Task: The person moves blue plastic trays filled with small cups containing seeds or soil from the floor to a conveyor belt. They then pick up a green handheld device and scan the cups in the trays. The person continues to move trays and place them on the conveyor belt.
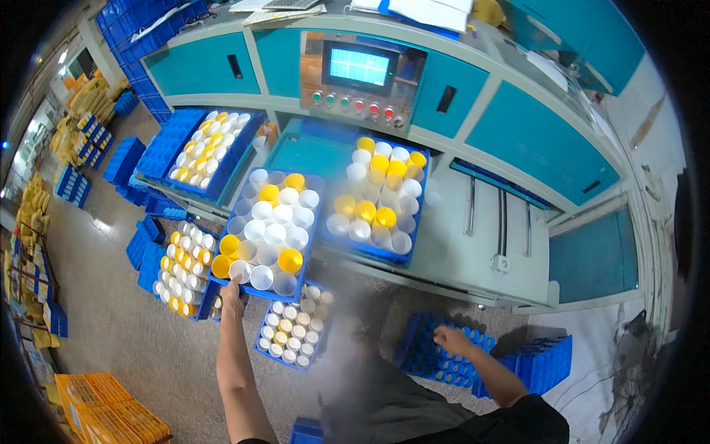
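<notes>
My left hand [232,293] is closed on the near edge of a blue tray [266,297], thumb on top. White, yellow and translucent cups [261,277] stand in that tray, open ends up. To its right, on the machine table, is a second blue tray [370,256] of white and yellow cups [364,211]. My right hand [451,340] is low on the right, fingers curled, over an openwork blue tray [421,362] near the floor. Whatever it may hold is too small to make out.
A teal and grey machine [444,111] with a screen [359,66] and buttons spans the back. More filled trays [296,333] sit near the floor below the left tray. Stacked blue trays [543,366] stand at right, orange crates [111,407] at lower left.
</notes>
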{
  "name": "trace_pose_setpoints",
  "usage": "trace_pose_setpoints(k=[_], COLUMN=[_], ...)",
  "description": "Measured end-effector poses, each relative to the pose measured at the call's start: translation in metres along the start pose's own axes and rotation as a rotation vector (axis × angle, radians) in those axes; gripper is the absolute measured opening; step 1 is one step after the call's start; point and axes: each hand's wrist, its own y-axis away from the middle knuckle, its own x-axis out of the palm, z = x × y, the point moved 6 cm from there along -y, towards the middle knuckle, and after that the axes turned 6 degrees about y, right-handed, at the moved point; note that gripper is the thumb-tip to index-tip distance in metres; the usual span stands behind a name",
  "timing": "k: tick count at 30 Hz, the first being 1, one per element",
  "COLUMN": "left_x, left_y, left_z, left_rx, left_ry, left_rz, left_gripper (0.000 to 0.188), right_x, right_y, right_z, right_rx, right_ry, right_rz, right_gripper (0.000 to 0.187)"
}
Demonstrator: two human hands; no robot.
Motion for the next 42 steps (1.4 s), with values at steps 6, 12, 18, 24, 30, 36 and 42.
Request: trace_pose_setpoints(k=[6,12,18,24,30,36,42], left_x=[0.084,0.198,0.182,-0.051,-0.253,-0.335,-0.517], left_y=[-0.027,-0.011,-0.035,0.006,0.116,0.139,0.148], left_z=[-0.042,-0.029,0.017,0.155,0.236,0.223,0.181], left_rx=[0.457,0.566,0.104,0.323,-0.448,-0.438,-0.385], left_ry=[-0.134,-0.626,-0.219,-0.771,-0.565,-0.477,-0.528], left_rz=[-0.086,0.123,0.366,0.231,-0.269,-0.190,-0.082], left_gripper=[0.081,0.110,0.084,0.032,0.026,0.025,0.023], right_x=[-0.190,-0.285,-0.323,-0.319,-0.315,-0.295,-0.074], right_y=[-0.189,-0.366,-0.472,-0.501,-0.496,-0.433,-0.363], right_z=[0.176,0.334,0.397,0.397,0.419,0.459,0.541], right_rx=[-0.257,-0.456,-0.329,-0.153,0.044,0.266,-0.047], right_ry=[-0.025,0.403,0.860,0.977,0.700,0.429,0.490], right_rz=[-0.291,-0.730,-1.042,-0.869,-0.706,-0.768,-0.595], right_gripper=[0.035,0.062,0.071,0.078,0.089,0.080,0.085])
